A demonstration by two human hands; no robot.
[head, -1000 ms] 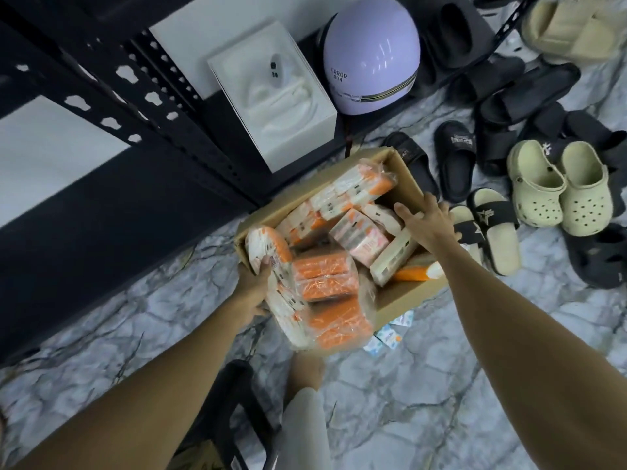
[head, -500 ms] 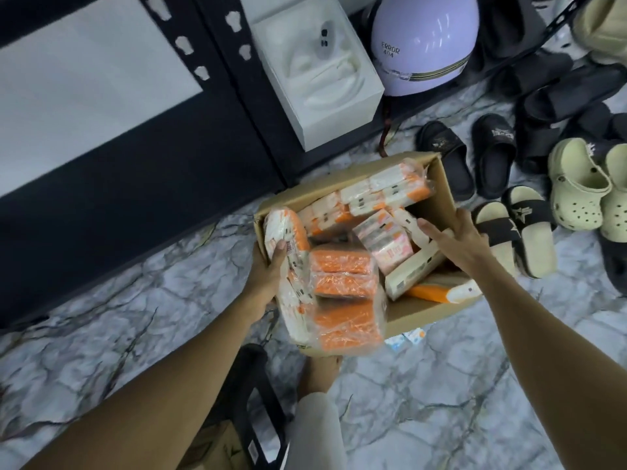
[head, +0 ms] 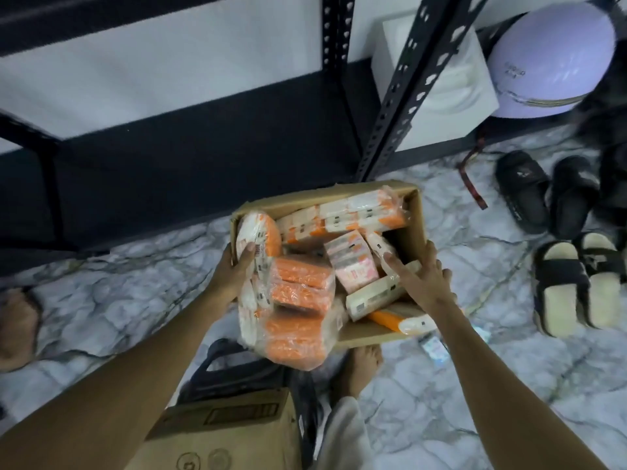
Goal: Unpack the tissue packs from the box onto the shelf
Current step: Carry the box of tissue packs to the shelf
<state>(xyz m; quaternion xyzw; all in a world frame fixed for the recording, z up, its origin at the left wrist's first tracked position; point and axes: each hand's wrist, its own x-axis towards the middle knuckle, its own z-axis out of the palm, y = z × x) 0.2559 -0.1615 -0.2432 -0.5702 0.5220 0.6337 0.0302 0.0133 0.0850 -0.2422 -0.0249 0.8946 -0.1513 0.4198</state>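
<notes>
Box [head: 412,232] has been carried closer to shelf [head: 203,130] vs. a sec ago; left hand [head: 234,269] grasping big tissue bundle [head: 291,300], right hand [head: 424,283] clasping box wall. Nothing unpacked yet.

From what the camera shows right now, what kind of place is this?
Probably a home entryway or storage corner: slippers lie on the marble-patterned floor, a lilac helmet sits on a black metal rack, and a cardboard box holds tissue packs.

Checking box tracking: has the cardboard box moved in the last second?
Yes. The box shifted left, away from the black sandals it was beside.
</notes>
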